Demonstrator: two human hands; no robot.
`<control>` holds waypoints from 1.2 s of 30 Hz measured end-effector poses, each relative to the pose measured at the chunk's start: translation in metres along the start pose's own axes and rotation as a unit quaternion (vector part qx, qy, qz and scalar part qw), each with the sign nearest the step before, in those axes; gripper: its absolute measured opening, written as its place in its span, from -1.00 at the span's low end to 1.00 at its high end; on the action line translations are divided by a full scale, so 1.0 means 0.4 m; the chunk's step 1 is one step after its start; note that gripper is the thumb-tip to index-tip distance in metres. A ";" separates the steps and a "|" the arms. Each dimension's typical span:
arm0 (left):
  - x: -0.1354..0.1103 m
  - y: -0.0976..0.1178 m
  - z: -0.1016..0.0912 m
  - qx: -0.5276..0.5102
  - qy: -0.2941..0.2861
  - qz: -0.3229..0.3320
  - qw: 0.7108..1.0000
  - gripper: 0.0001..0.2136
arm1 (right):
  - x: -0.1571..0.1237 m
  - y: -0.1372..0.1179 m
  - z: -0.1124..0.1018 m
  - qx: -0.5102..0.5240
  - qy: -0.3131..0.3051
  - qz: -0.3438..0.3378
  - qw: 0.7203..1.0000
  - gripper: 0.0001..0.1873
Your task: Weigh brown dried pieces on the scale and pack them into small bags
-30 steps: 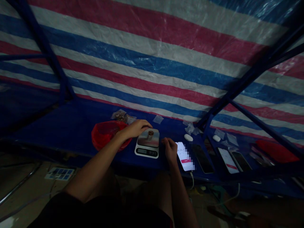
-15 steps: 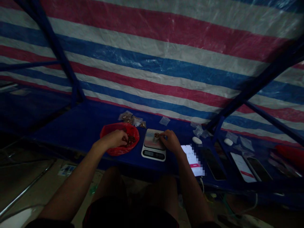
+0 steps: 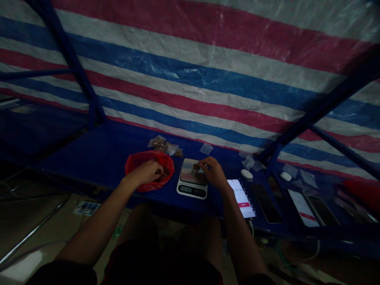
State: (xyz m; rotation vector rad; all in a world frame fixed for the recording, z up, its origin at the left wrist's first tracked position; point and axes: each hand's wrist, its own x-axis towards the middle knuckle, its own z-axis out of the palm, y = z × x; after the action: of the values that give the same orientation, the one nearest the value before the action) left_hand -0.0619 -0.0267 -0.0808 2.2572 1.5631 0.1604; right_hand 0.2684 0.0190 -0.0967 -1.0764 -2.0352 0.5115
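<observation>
My left hand (image 3: 152, 170) reaches into an open red plastic bag (image 3: 130, 164), its fingers curled among small brown pieces (image 3: 166, 172) too dim to name. To the right of the bag lies a white digital scale (image 3: 184, 178) with a metal top and a display along its front edge. On the scale stands a small cup (image 3: 196, 167) with brown contents. My right hand (image 3: 212, 170) is at the cup's right rim, thumb and finger pinched together. Whether the pinch is on the rim or on a small piece is hidden.
Behind the red bag lie clear packets of brown pieces (image 3: 160, 144). A clear packet (image 3: 206, 148) lies behind the scale. Rightward are a lit phone (image 3: 239, 198), a dark phone (image 3: 268, 204), a white oval object (image 3: 246, 173) and more packets. Blue frame bars (image 3: 320, 105) slant beside the striped sheet.
My right fingers have lifted slightly at the cup's rim. My left hand has shifted a little to the right within the red bag. The view has tilted slightly.
</observation>
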 end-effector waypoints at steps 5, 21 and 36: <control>-0.002 -0.010 0.005 0.009 -0.004 0.006 1.000 -0.78 | -0.030 -0.013 0.001 0.062 0.069 0.031 0.995 -0.72; 0.071 0.154 -0.115 -0.053 0.105 0.176 0.977 -0.82 | -0.117 0.047 0.052 0.105 0.248 0.107 0.957 -0.61; 0.246 0.249 -0.033 -0.020 0.048 0.236 0.970 -0.81 | -0.120 0.046 0.059 0.115 0.240 0.106 0.958 -0.62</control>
State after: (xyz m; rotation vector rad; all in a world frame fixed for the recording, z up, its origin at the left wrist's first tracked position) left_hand 0.0579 0.0370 -0.0435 2.5827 1.0243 0.4313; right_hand 0.2766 -0.0101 -0.1445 -1.1498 -1.4104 0.5207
